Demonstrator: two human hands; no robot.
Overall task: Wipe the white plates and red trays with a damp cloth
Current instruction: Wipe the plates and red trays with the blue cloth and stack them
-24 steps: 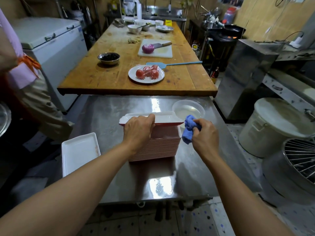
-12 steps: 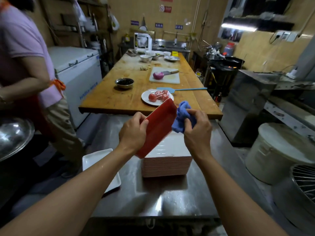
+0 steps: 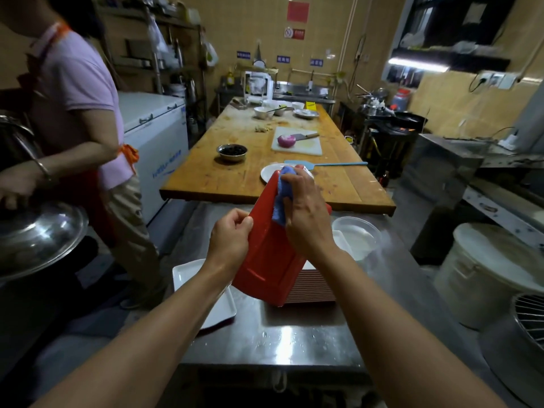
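Room: commercial kitchen, yellow tiled walls, dim light, strip lamp [image 3: 418, 65] glowing at upper right.
Near surface: steel counter [image 3: 294, 334], wet and shiny, butted against the end of a long wooden table [image 3: 235, 172].
Red tray [image 3: 270, 260]: lifted off the counter, tilted steeply, red underside facing the camera, lower corner just in front of the tray stack.
Left hand [image 3: 231, 240]: fingers curled round the tray's left edge, gripping it.
Right hand [image 3: 306, 213]: clenched round the blue cloth [image 3: 283, 195], pressing it against the tray's upper part.
Tray stack [image 3: 315, 285]: ribbed pile of red-edged trays on the counter, mostly hidden behind the held tray.
White tray [image 3: 206, 295]: flat on the counter to the left of the stack, partly covered by the left forearm.
Clear bowl [image 3: 357, 234]: on the counter to the right, behind the right wrist, pale liquid inside.
Wooden table items: white plate [image 3: 269, 173] partly hidden by the tray's top, blue spatula [image 3: 326, 164], steel bowl [image 3: 232, 150] with dark contents, cutting board [image 3: 297, 145] with a purple onion [image 3: 286, 140] and a cleaver [image 3: 306, 136].
Left side: second person [image 3: 82, 113] in pink shirt with orange apron ties, holding a large steel lid [image 3: 38, 242]; white chest freezer [image 3: 156, 131] behind.
Right side: white lidded bucket [image 3: 494, 272], wire fan guard [image 3: 530, 328], dark wok [image 3: 409, 117] on a burner.
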